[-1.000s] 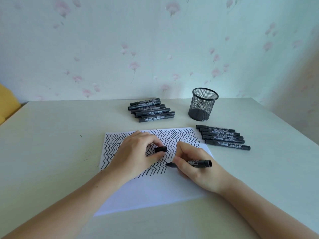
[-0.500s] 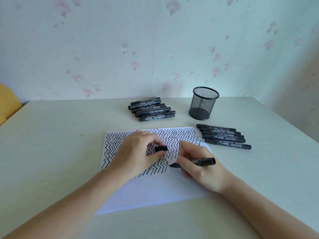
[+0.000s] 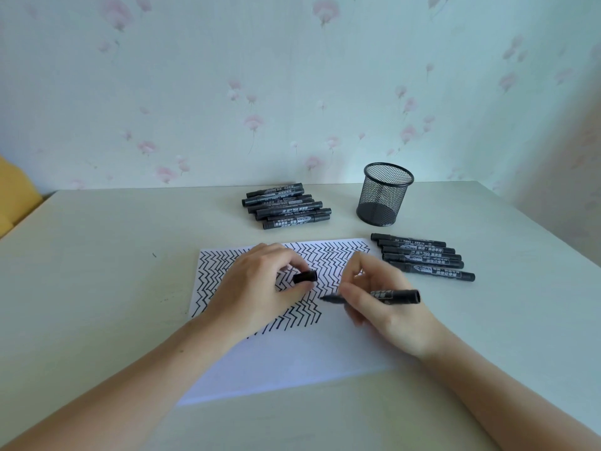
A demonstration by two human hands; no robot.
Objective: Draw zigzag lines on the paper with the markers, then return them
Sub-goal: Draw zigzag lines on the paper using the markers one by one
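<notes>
Drawing is well advanced: the paper (image 3: 292, 362) in the middle of the frame carries zigzag lines over its whole upper half, and the lower half is bare. The right hand (image 3: 387, 307) has its fingers curled round an uncapped black marker (image 3: 395, 296), which lies almost flat, its tip pointing left at the right end of the lowest zigzag row; I cannot tell if the tip touches the sheet. The left hand (image 3: 260, 288) rests on the drawn part of the paper and pinches the marker's cap (image 3: 305, 276) between thumb and fingertips. I judge that the work is about half done — more rows are needed to fill the sheet, then this marker must be capped and put back. In the upper centre of the frame lies a heap of capped markers (image 3: 286, 206), and to the right of the paper a neat row of five markers (image 3: 422, 257) lies just beside its edge; which group is used and which is waiting I cannot say. A black mesh cup (image 3: 385, 193) stands behind the row, and nothing shows above its rim — probably the markers go there at the end, but this is only my guess. On the marker barrels the number "700" can be read; the other printing, a small logo and some characters, is too small for me to read.
</notes>
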